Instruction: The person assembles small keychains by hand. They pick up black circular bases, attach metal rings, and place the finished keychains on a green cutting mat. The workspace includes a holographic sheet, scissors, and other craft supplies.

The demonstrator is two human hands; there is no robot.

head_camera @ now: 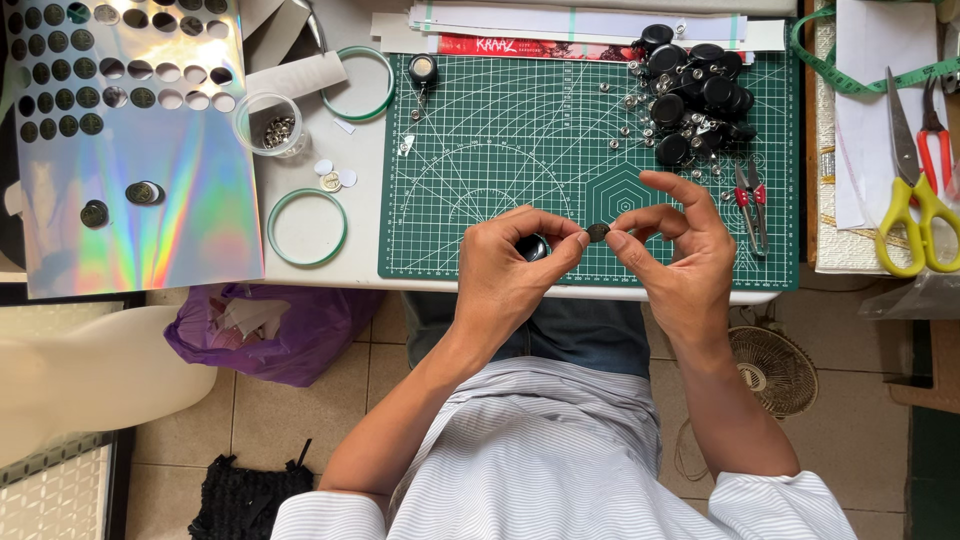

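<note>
Head view: both hands [600,255] pinch a small dark disc [598,232], edge-on, level.

Shiny iridescent foil sheet [140,150], matt green rubbery cutting mat [520,150], glossy black plastic badge reels [695,95], clear plastic cup [268,122].

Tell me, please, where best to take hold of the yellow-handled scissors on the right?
Probably by the finger loops: the yellow-handled scissors lie flat with blades pointing away and loops nearest the table's front edge, so come from the front, clear of the red-handled snips beside them.
</note>
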